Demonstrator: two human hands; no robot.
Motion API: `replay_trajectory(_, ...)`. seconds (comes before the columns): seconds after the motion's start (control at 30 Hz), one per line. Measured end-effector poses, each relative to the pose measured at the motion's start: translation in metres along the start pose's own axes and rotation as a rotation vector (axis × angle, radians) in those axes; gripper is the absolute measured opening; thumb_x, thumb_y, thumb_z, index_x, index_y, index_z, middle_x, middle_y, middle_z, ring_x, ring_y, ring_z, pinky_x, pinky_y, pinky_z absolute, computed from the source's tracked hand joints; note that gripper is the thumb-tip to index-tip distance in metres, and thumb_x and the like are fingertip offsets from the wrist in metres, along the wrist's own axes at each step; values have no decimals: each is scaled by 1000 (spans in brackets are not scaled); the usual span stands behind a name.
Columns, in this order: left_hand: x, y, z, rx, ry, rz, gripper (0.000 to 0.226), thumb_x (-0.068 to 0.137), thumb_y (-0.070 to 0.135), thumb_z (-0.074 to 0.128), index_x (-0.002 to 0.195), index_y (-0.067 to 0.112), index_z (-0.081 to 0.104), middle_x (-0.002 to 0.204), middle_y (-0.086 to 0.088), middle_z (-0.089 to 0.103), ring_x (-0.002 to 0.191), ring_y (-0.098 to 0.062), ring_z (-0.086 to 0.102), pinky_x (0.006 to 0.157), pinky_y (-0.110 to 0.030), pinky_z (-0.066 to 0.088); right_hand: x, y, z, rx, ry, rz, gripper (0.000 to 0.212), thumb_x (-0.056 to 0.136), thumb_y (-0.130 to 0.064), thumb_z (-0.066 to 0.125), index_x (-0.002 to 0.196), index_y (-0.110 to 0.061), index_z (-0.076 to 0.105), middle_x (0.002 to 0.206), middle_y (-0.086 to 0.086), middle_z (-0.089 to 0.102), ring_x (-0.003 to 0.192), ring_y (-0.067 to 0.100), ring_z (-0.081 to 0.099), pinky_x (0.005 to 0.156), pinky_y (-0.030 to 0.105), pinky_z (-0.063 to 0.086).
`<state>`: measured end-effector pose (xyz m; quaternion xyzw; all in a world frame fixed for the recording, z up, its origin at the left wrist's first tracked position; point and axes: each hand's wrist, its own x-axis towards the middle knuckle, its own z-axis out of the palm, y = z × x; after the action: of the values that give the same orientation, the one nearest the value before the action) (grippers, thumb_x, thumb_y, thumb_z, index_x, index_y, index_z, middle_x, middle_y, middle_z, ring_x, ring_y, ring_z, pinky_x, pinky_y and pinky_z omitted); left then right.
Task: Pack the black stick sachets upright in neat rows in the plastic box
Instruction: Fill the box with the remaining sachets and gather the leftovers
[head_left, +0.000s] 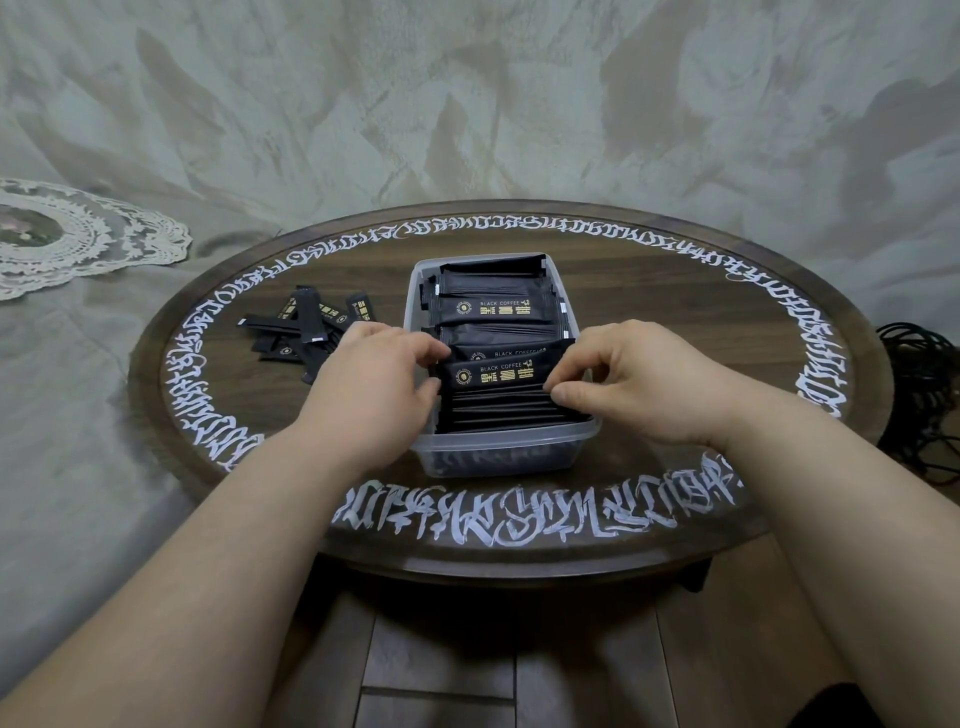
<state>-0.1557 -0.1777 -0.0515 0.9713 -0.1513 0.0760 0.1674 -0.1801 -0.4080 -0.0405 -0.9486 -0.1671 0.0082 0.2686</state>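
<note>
A clear plastic box (506, 451) stands in the middle of the round table, packed with black stick sachets (496, 408) standing on edge in rows. One sachet with gold print (496, 374) leans up near the front rows. My left hand (382, 384) pinches its left end and my right hand (631, 382) pinches its right end, both over the box. More sachets (488, 301) at the back of the box lean flat with their printed faces up. A loose pile of sachets (304, 325) lies on the table left of the box, partly hidden by my left hand.
The dark wooden round table (675, 322) carries a ring of white lettering. A lace doily (67, 234) lies on the cloth at far left. Black cables (924, 395) coil at the right, beyond the table edge.
</note>
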Motion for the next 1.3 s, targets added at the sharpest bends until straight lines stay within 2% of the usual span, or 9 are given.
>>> replay_trajectory(0.23, -1, 1, -3, -18, -10, 64, 21, 92, 21, 60, 107, 32, 69, 92, 15, 55, 119, -15, 41, 96, -32, 37, 3, 0, 4, -64, 191, 20, 7, 82, -27, 70, 78, -28, 64, 78, -14, 51, 68, -1, 48, 66, 19, 35)
replay_trajectory(0.43, -3, 1, -5, -66, -54, 114, 24, 93, 18, 58, 109, 33, 69, 91, 19, 52, 118, -12, 43, 94, -28, 35, 7, 7, 9, -155, 261, 91, 33, 87, -35, 63, 119, -27, 58, 111, -11, 52, 82, 4, 42, 74, 21, 30)
replay_trajectory(0.53, -5, 0, -6, -80, -55, 126, 25, 94, 16, 57, 108, 31, 70, 92, 19, 52, 117, -11, 44, 91, -23, 32, 9, 5, 8, -146, 273, 111, 30, 94, -32, 52, 122, -24, 59, 117, -5, 56, 96, 13, 52, 80, 25, 36)
replay_trajectory(0.6, -5, 0, -7, -87, -60, 131, 25, 94, 15, 56, 109, 31, 70, 94, 18, 55, 116, -11, 44, 89, -21, 31, 10, 3, 8, -138, 267, 116, 28, 96, -28, 49, 121, -22, 61, 115, -3, 58, 106, 17, 54, 86, 28, 40)
replay_trajectory(0.8, -5, 1, -8, -91, -102, 124, 28, 94, 17, 57, 113, 34, 68, 109, 9, 64, 117, -9, 45, 93, -21, 32, 13, -2, 11, -169, 182, 96, 25, 94, -22, 52, 116, -24, 64, 108, -3, 61, 103, 18, 55, 88, 30, 42)
replay_trajectory(0.9, -6, -1, -9, -114, -90, 82, 23, 93, 21, 59, 104, 39, 67, 106, 14, 57, 99, -10, 58, 84, -16, 38, 14, -2, 9, -162, 184, 90, 24, 94, -20, 53, 114, -25, 66, 104, -8, 61, 94, 10, 53, 82, 22, 37)
replay_trajectory(1.0, -7, -1, -10, -143, -92, 62, 19, 92, 22, 60, 94, 41, 62, 88, 31, 51, 68, -2, 58, 58, -8, 37, 12, -1, 8, -155, 177, 74, 21, 93, -19, 54, 106, -25, 69, 86, -17, 52, 79, 3, 45, 75, 20, 34)
replay_trajectory(1.17, -7, -3, -13, -239, -89, 52, 25, 87, 20, 66, 81, 43, 57, 84, 25, 62, 76, 0, 61, 63, -6, 41, 4, -2, 3, -68, 147, 87, 18, 90, -18, 56, 90, -31, 68, 60, -17, 53, 60, -9, 50, 55, 7, 31)
replay_trajectory(1.3, -8, -3, -13, -261, -94, 84, 24, 86, 16, 65, 89, 38, 56, 91, 21, 60, 61, 13, 52, 59, -5, 37, 1, -4, 3, -52, 106, 89, 18, 90, -18, 55, 90, -32, 67, 64, -18, 55, 59, -7, 51, 53, 7, 32)
